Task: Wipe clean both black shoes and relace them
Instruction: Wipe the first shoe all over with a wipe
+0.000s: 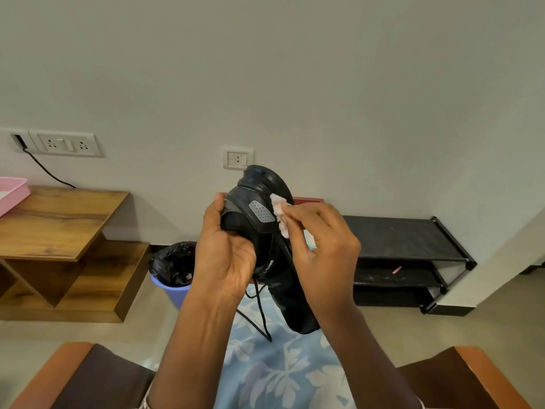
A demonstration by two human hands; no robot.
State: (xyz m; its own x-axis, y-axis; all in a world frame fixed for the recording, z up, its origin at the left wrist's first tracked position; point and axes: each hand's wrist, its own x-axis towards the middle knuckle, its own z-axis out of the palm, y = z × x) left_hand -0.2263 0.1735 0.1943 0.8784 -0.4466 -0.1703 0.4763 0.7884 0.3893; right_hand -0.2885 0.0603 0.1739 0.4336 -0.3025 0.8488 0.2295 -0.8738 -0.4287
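1 black shoe point(267, 240) is in view, held in the air at centre frame, above a floral cloth point(280, 373). The heel points up and away; the toe points down toward the person.

Left hand point(224, 255): fingers and thumb are curled round the shoe on its left side, near the collar. The grip is closed on the shoe.

Right hand point(324, 255): fingers pinch a pale pink wipe point(278, 214) and press it against the shoe's side just below the heel, beside a grey perforated patch. The grip is closed on the wipe.

Laces point(261, 308): loose black ends hang from the shoe's underside edge down over the cloth.

Surroundings:
- A wooden table point(59, 222) stands at the left, with a pink tray point(13, 193) on its far corner.
- A blue bin point(174, 287) lined with a black bag stands between the table and the hands.
- A black rack point(404, 246) stands against the wall at the right.
- A wall socket point(237, 158) sits just above the shoe's heel.
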